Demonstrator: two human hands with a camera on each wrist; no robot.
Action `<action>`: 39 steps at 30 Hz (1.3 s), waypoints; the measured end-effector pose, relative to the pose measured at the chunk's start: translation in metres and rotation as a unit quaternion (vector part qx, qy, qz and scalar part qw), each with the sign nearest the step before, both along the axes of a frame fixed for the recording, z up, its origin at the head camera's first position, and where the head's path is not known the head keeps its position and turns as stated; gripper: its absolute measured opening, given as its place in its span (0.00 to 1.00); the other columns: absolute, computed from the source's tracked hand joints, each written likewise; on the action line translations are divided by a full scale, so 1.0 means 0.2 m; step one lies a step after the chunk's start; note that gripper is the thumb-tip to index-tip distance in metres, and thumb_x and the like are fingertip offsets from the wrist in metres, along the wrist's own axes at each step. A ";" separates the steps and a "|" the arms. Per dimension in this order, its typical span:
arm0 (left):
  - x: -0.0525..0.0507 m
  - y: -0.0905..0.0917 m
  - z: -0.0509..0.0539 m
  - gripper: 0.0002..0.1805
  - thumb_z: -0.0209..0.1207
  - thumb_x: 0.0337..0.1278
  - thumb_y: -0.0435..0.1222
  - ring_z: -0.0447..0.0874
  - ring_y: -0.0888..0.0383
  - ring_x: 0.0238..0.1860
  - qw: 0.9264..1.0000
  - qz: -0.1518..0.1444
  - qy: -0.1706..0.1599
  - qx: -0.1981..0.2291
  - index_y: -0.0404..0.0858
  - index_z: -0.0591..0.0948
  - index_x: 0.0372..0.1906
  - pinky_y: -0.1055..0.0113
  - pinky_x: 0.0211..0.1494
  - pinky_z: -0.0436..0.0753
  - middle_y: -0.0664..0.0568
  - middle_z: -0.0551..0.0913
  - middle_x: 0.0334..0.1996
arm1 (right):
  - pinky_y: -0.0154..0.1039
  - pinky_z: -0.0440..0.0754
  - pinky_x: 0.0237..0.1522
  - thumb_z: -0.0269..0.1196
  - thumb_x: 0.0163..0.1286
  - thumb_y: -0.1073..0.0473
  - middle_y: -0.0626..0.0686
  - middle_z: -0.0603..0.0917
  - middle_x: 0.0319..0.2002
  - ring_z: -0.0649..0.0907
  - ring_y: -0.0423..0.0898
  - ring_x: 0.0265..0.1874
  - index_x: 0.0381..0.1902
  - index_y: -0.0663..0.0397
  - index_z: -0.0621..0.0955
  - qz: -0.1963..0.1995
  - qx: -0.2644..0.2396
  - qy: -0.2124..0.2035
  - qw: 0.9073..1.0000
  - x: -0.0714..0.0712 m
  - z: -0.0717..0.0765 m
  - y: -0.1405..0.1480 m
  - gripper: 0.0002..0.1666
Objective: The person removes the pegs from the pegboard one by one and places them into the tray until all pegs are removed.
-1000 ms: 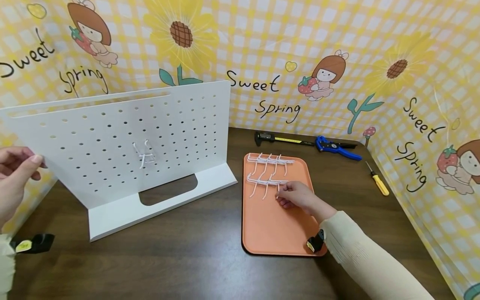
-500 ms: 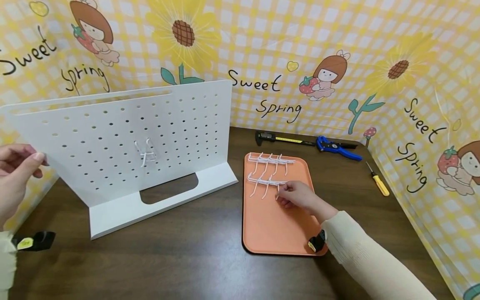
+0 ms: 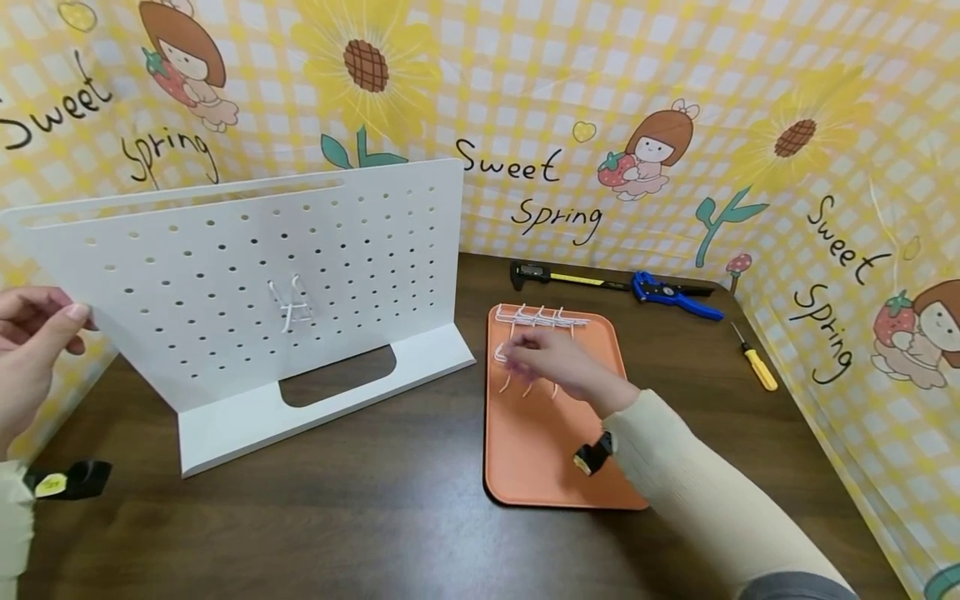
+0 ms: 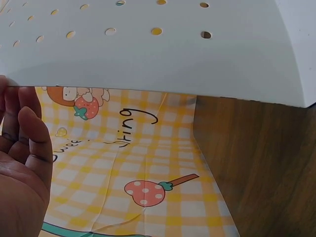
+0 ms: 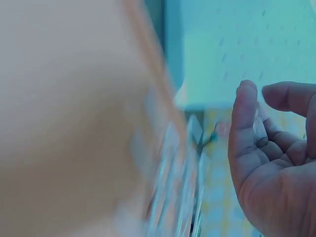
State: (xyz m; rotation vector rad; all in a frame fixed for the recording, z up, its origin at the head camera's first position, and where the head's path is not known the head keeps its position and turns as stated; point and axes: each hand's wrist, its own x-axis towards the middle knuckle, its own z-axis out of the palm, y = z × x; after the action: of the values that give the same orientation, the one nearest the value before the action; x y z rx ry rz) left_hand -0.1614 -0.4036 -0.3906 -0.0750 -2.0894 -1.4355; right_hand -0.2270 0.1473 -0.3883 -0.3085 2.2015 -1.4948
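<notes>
A white pegboard (image 3: 360, 275) on a flat base stands at the left, with white wire hooks (image 3: 296, 315) fixed near its middle. At its left edge my left hand (image 3: 33, 354) pinches the board between thumb and fingers; the left wrist view shows the hand (image 4: 24, 163) at the panel's edge. My right hand (image 3: 558, 360) is over the orange tray (image 3: 555, 450), partly covering the nearer row of white hooks. In the right wrist view, thumb and index of that hand (image 5: 274, 153) are apart, with nothing visible between them. A farther row of hooks (image 3: 543, 318) lies uncovered.
Behind the tray lie a digital caliper (image 3: 570, 277) and a blue-handled wire stripper (image 3: 675, 296). A yellow screwdriver (image 3: 757, 362) rests near the right edge of the brown table (image 3: 337, 533). Checked printed cloth (image 3: 540, 108) surrounds the table.
My right hand has moved left and slightly away from me along the nearer row, from its right end toward its left end. The left hand keeps its grip on the board.
</notes>
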 end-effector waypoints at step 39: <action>0.04 0.07 0.07 0.12 0.55 0.73 0.23 0.75 0.67 0.30 0.996 -0.030 0.013 0.079 0.43 0.82 0.39 0.84 0.29 0.73 0.62 0.82 0.31 | 0.27 0.80 0.27 0.55 0.81 0.65 0.53 0.84 0.30 0.81 0.40 0.27 0.33 0.58 0.81 -0.055 -0.354 -0.312 0.880 0.08 0.13 -1.21 0.13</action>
State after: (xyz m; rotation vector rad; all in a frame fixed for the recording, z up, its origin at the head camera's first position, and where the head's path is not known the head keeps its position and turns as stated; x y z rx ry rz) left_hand -0.1538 -0.3893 -0.3763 -0.0939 -1.9616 -1.6223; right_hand -0.2117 -0.0956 -0.3618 0.0866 1.1389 -2.0631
